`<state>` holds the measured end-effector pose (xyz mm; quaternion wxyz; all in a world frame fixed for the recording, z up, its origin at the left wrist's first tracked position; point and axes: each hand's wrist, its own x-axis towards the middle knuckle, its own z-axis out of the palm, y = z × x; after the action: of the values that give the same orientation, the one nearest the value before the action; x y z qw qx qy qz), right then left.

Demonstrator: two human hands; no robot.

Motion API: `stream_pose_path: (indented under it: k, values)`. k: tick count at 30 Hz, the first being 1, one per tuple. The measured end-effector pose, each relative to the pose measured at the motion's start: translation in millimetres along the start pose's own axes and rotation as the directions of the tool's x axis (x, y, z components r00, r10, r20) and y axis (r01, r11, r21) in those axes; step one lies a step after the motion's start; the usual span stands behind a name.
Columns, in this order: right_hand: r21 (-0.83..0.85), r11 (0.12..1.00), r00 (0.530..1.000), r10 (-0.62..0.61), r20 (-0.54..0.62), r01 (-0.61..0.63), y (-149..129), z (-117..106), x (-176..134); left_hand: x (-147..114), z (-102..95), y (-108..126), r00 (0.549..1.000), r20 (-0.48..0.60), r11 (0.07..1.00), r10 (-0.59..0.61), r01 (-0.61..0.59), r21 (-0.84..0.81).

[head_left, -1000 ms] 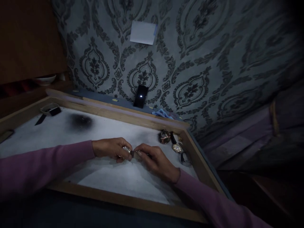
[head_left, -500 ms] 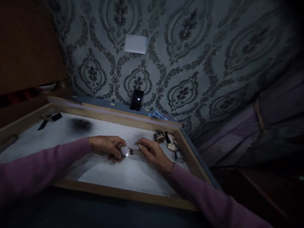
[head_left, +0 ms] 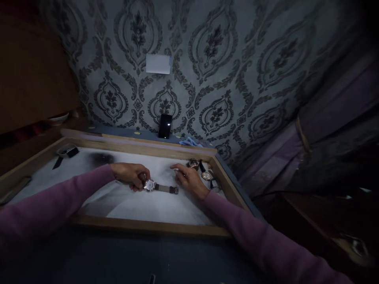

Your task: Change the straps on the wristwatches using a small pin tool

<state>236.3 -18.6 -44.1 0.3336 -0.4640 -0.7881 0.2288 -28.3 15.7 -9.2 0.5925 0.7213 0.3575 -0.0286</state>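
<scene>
A silver-cased wristwatch [head_left: 149, 185] with a pale dial and a dark brown strap is in my left hand [head_left: 132, 175], whose fingers are closed on the case at its left side. The strap [head_left: 164, 189] stretches to the right over the white surface, with its buckle end free. My right hand [head_left: 189, 179] hovers just above and right of that strap end, apart from it. Its index finger is stretched out and the thumb lies close below; I see no object between them. More wristwatches lie just beyond this hand, among them a gold-toned one [head_left: 206, 176] on a black strap.
A wooden-rimmed tray [head_left: 148, 225] with a white bottom surrounds the watches. At its far left corner lies a watch with a dark rectangular face [head_left: 71, 151]. Behind the far rim, a phone [head_left: 165, 126] leans on the patterned wall, near a blue cloth [head_left: 191, 142].
My right hand has come away from the watch strap and moved slightly up, so the strap's end now shows. My left hand still grips the watch. The view has shifted a little.
</scene>
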Motion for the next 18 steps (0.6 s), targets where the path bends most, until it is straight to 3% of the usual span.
stream_pose_path:
  k: [5, 10, 14, 18]
  values:
    - [-0.051, 0.997, 0.996, -0.059, 0.062, 0.062, -26, 1, 5, -16, -5.3, 20, 0.997, -0.073, 0.939, -0.032, 0.055, 0.340]
    - [-0.059, 0.989, 0.976, -0.123, 0.179, 0.135, -55, 15, 21, -27, 6.2, 45, 0.959, -0.266, 0.695, 0.098, 0.126, 0.708]
    - [-0.057, 0.983, 0.965, -0.162, 0.207, 0.177, -65, 26, 34, -32, 15.9, 59, 0.931, -0.310, 0.506, 0.192, 0.176, 0.844]
    - [-0.006, 0.984, 0.956, -0.173, 0.239, 0.180, -64, 33, 40, -34, 16.3, 66, 0.927, -0.291, 0.379, 0.235, 0.189, 0.906]
